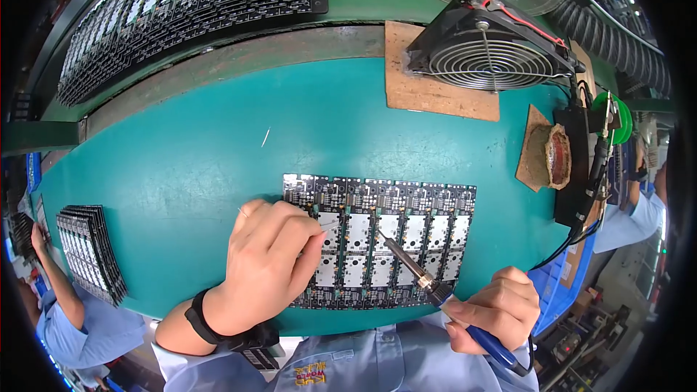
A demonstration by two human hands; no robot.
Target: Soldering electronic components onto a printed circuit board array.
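Observation:
A black panel of several small circuit boards (406,207) lies flat on the green bench (189,174) in front of me. My left hand (272,254) rests on the panel's left part and pinches a thin solder wire (328,225) whose end points right. A blue-handled soldering iron (414,268) sits in my right hand (494,312), which hovers at the panel's lower right corner. The iron's tip touches the panel near its middle, close to the wire's end. A black strap circles my left wrist.
A stack of black board panels (91,250) stands at the left. Long rows of boards (181,7) fill the far shelf. A black fan (490,47) on cardboard, an iron stand with sponge (555,156) and blue bins (563,283) sit right. Other people work at both sides.

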